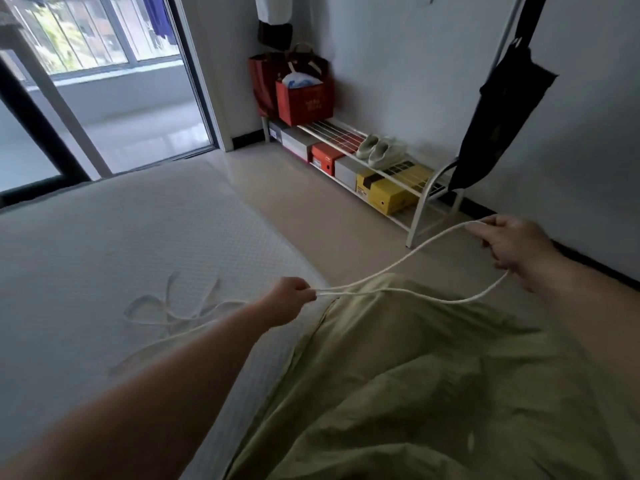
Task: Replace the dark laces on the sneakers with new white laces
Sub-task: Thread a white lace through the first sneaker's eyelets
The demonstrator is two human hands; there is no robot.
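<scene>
A white lace (pixel 408 259) is stretched as a doubled loop between my two hands, above my green-clad lap. My left hand (pixel 289 299) pinches both strands at their left end. My right hand (pixel 510 245) holds the far bend of the loop, fingers closed around it. Another white lace (pixel 166 313) lies loosely tangled on the pale mattress (pixel 104 237) behind my left forearm. A pair of pale sneakers (pixel 375 152) stands on the white shoe rack (pixel 420 216) by the wall; their lacing is too small to make out.
Shoe boxes, red (pixel 325 159) and yellow (pixel 386 194), fill the rack's lower shelf. Red bags (pixel 304 98) sit at its far end. A dark garment (pixel 498 109) hangs from a rail at the right. A glass balcony door (pixel 104 98) lies beyond the mattress. Tiled floor separates bed and rack.
</scene>
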